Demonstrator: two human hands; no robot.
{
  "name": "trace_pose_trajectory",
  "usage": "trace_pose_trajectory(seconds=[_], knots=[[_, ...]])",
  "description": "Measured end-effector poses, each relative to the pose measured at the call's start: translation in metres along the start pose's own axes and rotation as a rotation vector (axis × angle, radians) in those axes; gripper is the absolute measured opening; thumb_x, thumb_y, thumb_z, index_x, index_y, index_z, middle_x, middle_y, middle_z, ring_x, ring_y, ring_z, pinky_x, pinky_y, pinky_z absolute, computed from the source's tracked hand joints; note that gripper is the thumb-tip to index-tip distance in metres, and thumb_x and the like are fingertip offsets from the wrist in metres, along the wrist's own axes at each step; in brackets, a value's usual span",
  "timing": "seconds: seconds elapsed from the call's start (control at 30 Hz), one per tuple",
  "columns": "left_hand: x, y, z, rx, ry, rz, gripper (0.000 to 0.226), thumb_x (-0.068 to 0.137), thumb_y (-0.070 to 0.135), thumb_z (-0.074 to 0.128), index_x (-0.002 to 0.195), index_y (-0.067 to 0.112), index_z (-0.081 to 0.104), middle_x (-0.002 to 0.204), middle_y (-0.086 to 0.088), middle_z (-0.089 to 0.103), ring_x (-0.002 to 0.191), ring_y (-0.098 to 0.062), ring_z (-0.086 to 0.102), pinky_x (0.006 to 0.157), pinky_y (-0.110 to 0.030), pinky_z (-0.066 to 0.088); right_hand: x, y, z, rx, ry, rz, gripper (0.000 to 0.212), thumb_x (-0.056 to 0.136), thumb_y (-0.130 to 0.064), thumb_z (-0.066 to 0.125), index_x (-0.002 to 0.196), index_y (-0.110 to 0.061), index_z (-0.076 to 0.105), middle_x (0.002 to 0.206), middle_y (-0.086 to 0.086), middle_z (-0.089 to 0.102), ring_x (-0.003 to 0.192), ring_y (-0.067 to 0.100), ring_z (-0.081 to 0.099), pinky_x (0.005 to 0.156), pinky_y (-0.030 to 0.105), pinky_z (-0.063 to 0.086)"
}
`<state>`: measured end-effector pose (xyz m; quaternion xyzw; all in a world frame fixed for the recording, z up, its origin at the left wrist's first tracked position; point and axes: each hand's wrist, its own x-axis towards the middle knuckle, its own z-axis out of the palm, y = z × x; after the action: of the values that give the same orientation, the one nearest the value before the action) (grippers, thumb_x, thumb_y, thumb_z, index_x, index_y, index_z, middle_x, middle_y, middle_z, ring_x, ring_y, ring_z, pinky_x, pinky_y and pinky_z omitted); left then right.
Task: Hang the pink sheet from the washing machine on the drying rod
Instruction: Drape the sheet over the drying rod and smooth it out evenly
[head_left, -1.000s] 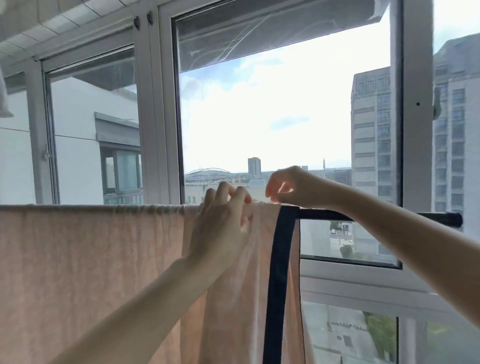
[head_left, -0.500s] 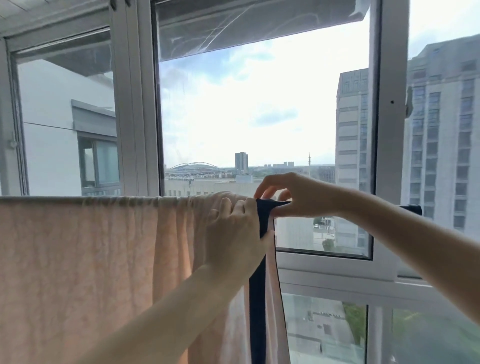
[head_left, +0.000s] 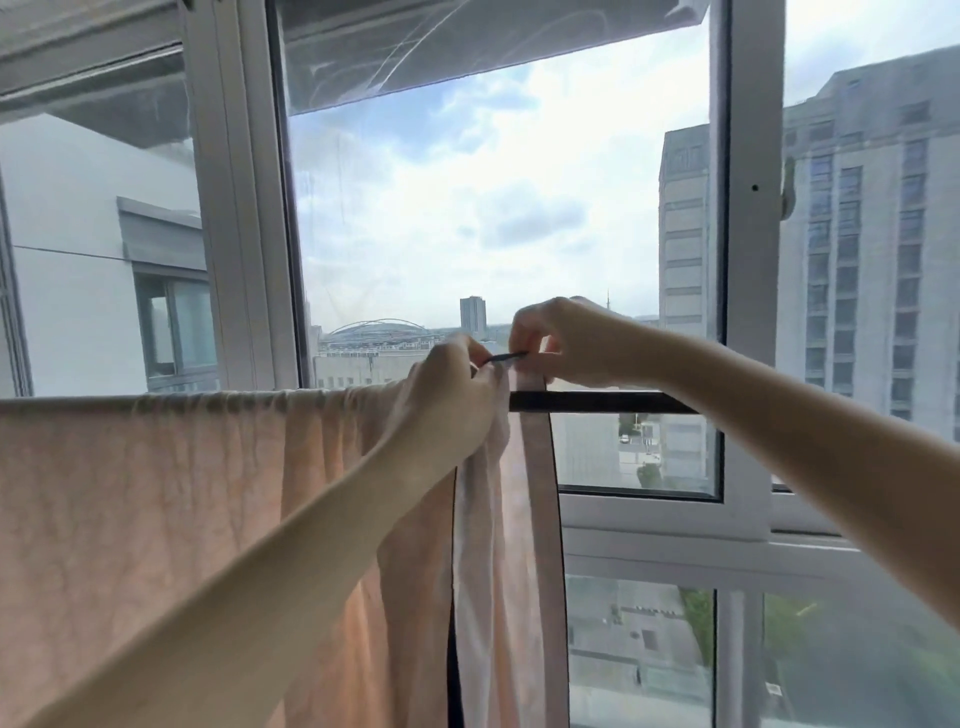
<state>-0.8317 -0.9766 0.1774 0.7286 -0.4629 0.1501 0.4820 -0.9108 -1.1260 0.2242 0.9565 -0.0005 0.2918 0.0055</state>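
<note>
Dark trim (head_left: 506, 357) pinched between both hands, lifted just above the drying rod (head_left: 602, 402). Left hand (head_left: 451, 400) curled round a bunched fold of the pink sheet (head_left: 156, 509) at the rod, knuckles toward the camera, fingertips gripping the trim's left end. Right hand (head_left: 558, 340) just right of it, thumb and fingers nipped on the trim's other end, slightly above the rod. Hands close together, almost touching, trim stretched taut between them.

Pink sheet draped over the rod, spread flat leftward from the left hand to the edge of view, hanging well below the rod. Gathered into folds directly under the left hand. Paler strip of fabric with dark edging falling straight down from the hands, crossing in front of the rod. Rod itself black, horizontal, bare to the right of the hands, running behind the right forearm.

Behind the rod: white-framed window (head_left: 748, 312), panes above and below rod level. Beyond the glass, cloudy sky over the rod's middle stretch. Tall grey building (head_left: 872, 260) past the rod's right end. White wall with a smaller window (head_left: 176, 327) above the sheet-covered left part. Distant arched roof and a lone tower just above the hands.
</note>
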Motion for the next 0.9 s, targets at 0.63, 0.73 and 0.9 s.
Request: trace_pose_trajectory(seconds=[0.63, 0.73, 0.9], knots=[[-0.025, 0.067, 0.101, 0.168, 0.039, 0.327, 0.009, 0.093, 0.036, 0.060, 0.088, 0.028, 0.057, 0.062, 0.011, 0.063, 0.057, -0.006, 0.060, 0.054, -0.024, 0.048, -0.119, 0.104, -0.062, 0.387, -0.053, 0.397, 0.006, 0.079, -0.016, 0.074, 0.084, -0.015, 0.071, 0.074, -0.006, 0.071, 0.070, 0.007, 0.064, 0.069, 0.021, 0.056], [-0.029, 0.067, 0.107, 0.200, 0.062, 0.361, 0.009, 0.094, 0.034, 0.058, 0.091, 0.027, 0.056, 0.067, 0.010, 0.063, 0.060, -0.009, 0.060, 0.055, -0.023, 0.046, -0.132, 0.113, -0.050, 0.503, -0.020, 0.463, 0.007, 0.082, -0.010, 0.070, 0.089, -0.008, 0.069, 0.084, 0.002, 0.072, 0.075, 0.012, 0.068, 0.069, 0.022, 0.056], [-0.034, 0.072, 0.117, 0.177, 0.089, 0.409, 0.012, 0.097, 0.036, 0.054, 0.090, 0.027, 0.050, 0.066, 0.009, 0.063, 0.056, -0.008, 0.058, 0.056, -0.023, 0.043, -0.151, 0.115, -0.034, 0.753, 0.099, 0.555, 0.006, 0.081, -0.005, 0.068, 0.085, -0.004, 0.064, 0.086, 0.007, 0.069, 0.080, 0.018, 0.068, 0.076, 0.032, 0.059]])
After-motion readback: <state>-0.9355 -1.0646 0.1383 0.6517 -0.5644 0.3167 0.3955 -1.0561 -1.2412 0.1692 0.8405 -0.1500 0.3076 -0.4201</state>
